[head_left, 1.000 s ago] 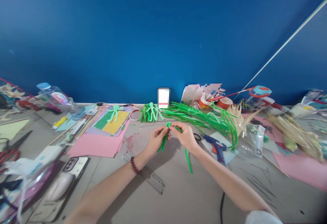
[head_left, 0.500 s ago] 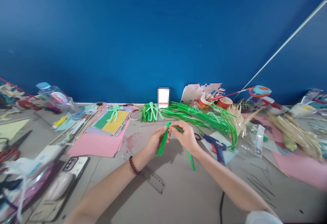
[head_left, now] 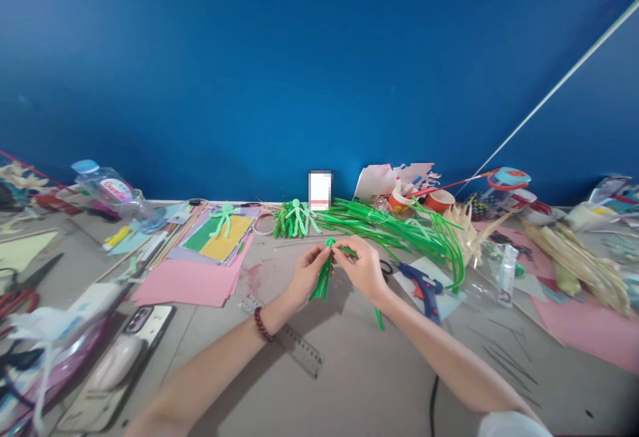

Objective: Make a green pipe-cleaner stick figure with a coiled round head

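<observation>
My left hand pinches a small bundle of green pipe cleaners near its looped top, and the loose ends hang down below the fingers. At the top of that bundle, my right hand has its thumb and finger closed on a green pipe cleaner. One green end shows below the right wrist. Behind the hands stand several green pipe-cleaner figures, beside a long heap of green pipe cleaners.
To the right lies a blue glue gun on pale paper. A clear ruler is under my left forearm. Pink paper, a phone and scissors lie to the left. A bottle leans near the blue wall.
The hanging ends of the bundle have spread apart and turned slightly. Both hands stay nearly in place, with small finger movements at the top of the bundle.
</observation>
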